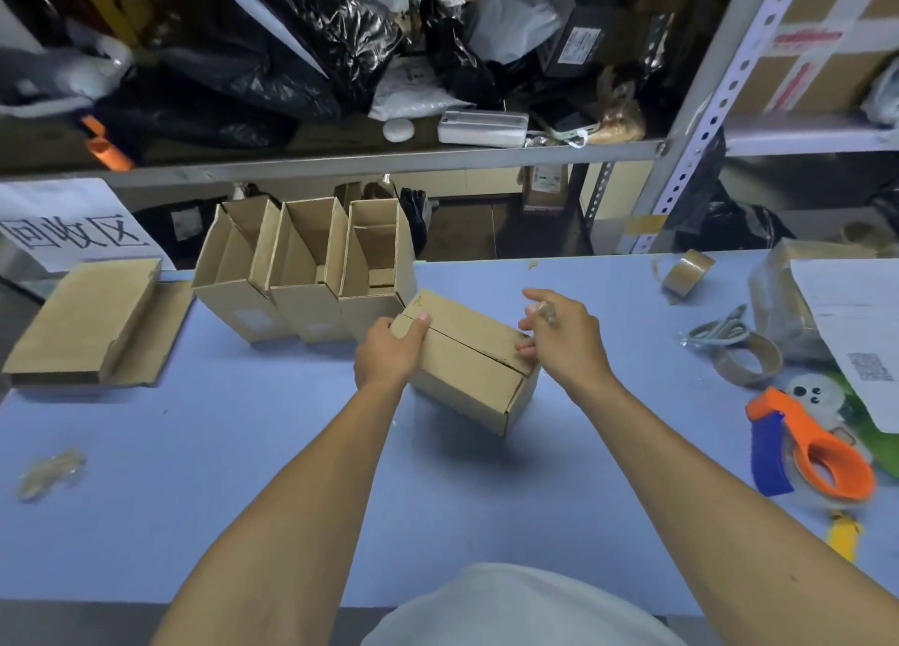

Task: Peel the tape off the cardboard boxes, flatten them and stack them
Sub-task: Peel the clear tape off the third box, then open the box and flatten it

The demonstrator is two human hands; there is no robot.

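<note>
A closed brown cardboard box (467, 361) lies tilted on the blue table (243, 475), its top flaps meeting in a seam. My left hand (389, 351) grips its left end, thumb on top. My right hand (564, 336) rests at the box's right end, lower fingers touching the flap edge, while thumb and forefinger pinch a small clear strip of tape (547, 311). Three open boxes (306, 266) stand in a row behind it. A flattened box (87, 324) lies at the far left.
A crumpled wad of tape (51, 470) lies at front left. At the right are tape rolls (686, 268), an empty tape core (749, 358), an orange and blue tape dispenser (807, 451) and a wrapped parcel (827, 305). Cluttered shelves stand behind the table.
</note>
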